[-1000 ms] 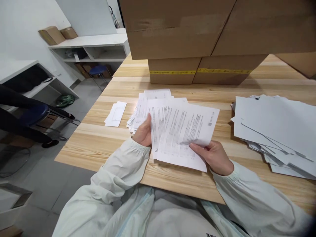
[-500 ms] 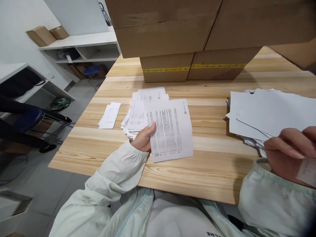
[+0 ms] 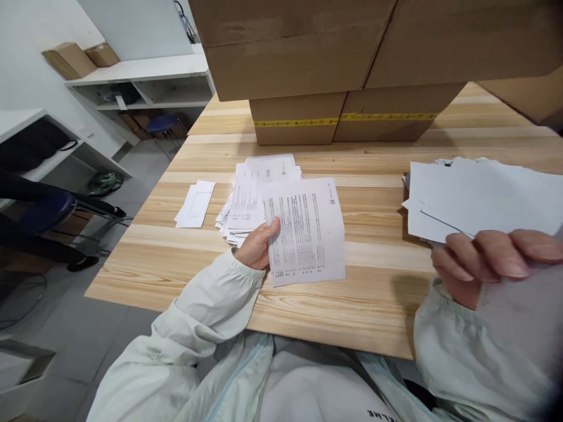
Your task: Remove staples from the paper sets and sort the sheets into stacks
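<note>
My left hand (image 3: 257, 243) is closed on the left edge of a printed sheet (image 3: 308, 234), thumb on top, held above the table near its front edge. Behind that sheet lies a pile of printed papers (image 3: 246, 199), partly covered by it. At the right, my right hand (image 3: 488, 258) is closed on the upper edge of another paper sheet (image 3: 519, 316), which hangs in front of my sleeve and is blurred toward the frame's edge. Just beyond my right hand lies an untidy stack of white papers (image 3: 479, 196).
Small white slips (image 3: 196, 204) lie on the wooden table (image 3: 176, 264) to the left. Large cardboard boxes (image 3: 294, 47), some with yellow tape, are stacked at the back. White shelves (image 3: 145, 73), a blue stool (image 3: 48, 214) and a person's legs (image 3: 57, 252) are at the left.
My right hand has moved left and more of the paper in it now shows. My left hand and its printed sheet have hardly moved.
</note>
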`<state>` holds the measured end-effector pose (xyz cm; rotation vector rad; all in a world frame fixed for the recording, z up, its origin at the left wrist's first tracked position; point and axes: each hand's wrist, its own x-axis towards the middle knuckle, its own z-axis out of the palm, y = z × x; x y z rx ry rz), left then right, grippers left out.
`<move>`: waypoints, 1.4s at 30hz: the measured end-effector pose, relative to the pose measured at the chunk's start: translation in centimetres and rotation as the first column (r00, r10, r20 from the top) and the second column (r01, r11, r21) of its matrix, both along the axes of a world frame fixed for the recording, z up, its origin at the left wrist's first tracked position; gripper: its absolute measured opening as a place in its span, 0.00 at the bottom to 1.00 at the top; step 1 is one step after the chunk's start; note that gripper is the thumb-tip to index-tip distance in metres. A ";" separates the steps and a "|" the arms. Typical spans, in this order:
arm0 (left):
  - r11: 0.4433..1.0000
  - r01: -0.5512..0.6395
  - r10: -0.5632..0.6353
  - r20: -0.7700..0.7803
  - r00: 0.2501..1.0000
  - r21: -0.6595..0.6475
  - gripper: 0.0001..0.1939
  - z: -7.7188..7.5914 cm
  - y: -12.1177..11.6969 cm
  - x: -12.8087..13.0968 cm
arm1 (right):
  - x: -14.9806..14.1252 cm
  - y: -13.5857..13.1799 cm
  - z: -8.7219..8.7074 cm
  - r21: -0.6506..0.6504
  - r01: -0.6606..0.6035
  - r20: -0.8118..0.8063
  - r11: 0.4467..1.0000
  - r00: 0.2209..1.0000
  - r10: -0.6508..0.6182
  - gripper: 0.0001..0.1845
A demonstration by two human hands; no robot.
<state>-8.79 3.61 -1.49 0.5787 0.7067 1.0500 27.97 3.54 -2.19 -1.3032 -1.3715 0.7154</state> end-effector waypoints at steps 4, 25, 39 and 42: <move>1.000 0.004 -0.004 0.019 1.000 -0.016 0.24 -0.1 -0.2 0.3 | -6.3 -2.5 1.0 -0.190 -0.130 -0.167 0.973 0.981 0.098 0.18; 0.911 0.144 0.005 -0.361 0.933 0.387 0.27 2.4 -2.6 1.6 | -11.6 -2.6 0.4 0.103 -0.232 -0.134 0.967 0.960 0.245 0.20; 0.857 0.179 0.118 -0.522 0.845 0.484 0.24 2.3 -2.7 1.9 | -12.2 -4.1 1.0 0.254 -0.288 0.044 0.924 0.957 0.286 0.11; 0.845 0.143 0.163 -0.503 0.849 0.515 0.23 2.6 -3.0 2.5 | -12.3 -4.4 0.9 0.295 -0.219 -0.010 0.930 0.973 0.232 0.11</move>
